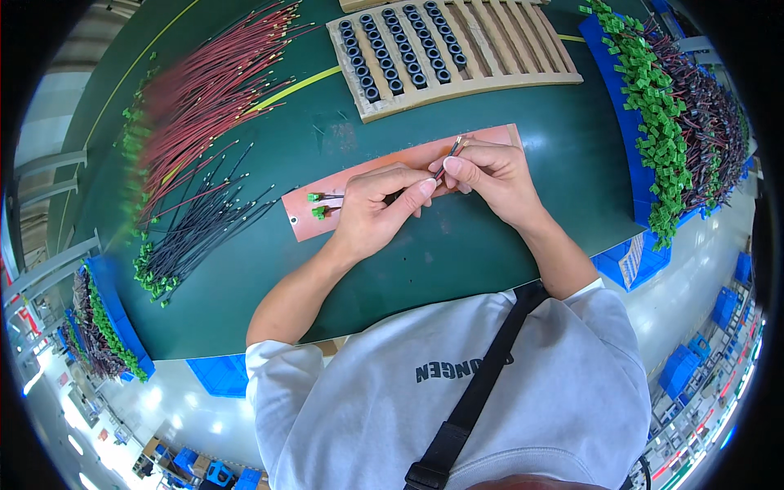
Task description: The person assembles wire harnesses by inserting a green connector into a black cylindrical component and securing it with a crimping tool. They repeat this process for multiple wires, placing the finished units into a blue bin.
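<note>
Wires (444, 168), pinched by left hand (377, 206) and right hand (495, 176), over the pink board (310, 229). Green plugs (319, 212) at the board's left end. Seemingly lining up ends; likely calls next for steady pinching. Left of the board, red leads (214, 96); beyond it, a rack (474, 84).

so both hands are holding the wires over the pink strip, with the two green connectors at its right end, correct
Not quite: the two green connectors are at the left end of the pink strip, as the head view shows. The left hand and right hand do hold the wires over it.
</note>
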The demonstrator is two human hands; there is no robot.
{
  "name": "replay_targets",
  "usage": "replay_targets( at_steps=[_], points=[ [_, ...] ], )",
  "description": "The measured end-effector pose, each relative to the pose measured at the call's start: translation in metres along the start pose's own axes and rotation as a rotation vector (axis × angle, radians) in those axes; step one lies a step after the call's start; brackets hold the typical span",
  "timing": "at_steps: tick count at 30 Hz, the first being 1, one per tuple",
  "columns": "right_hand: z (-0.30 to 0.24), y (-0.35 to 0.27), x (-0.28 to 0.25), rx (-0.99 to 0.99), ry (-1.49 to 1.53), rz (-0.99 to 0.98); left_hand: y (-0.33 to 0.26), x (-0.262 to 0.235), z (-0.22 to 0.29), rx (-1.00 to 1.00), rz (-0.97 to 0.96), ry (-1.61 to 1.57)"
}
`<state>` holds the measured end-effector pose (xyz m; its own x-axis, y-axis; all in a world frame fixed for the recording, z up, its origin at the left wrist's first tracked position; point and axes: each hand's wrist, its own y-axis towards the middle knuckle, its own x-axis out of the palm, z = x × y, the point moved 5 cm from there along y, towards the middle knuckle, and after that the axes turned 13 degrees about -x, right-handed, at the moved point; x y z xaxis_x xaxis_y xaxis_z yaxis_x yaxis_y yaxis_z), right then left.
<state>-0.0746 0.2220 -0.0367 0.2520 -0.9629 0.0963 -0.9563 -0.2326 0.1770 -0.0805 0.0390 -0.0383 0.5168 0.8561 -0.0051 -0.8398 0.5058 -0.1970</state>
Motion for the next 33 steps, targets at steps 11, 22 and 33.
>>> replay_targets(
  at_steps=[11, 22, 33],
  points=[
    [0.007, -0.003, -0.006, 0.003, 0.020, 0.068, 0.000, 0.001, 0.002, -0.017, 0.016, 0.066],
    [-0.006, -0.010, -0.025, -0.264, -0.686, 0.150, 0.004, -0.011, 0.003, 0.017, 0.229, -0.253],
    [-0.004, -0.012, -0.028, -0.345, -0.947, 0.097, -0.037, -0.021, 0.023, 0.385, 0.468, 0.691]
  ],
)
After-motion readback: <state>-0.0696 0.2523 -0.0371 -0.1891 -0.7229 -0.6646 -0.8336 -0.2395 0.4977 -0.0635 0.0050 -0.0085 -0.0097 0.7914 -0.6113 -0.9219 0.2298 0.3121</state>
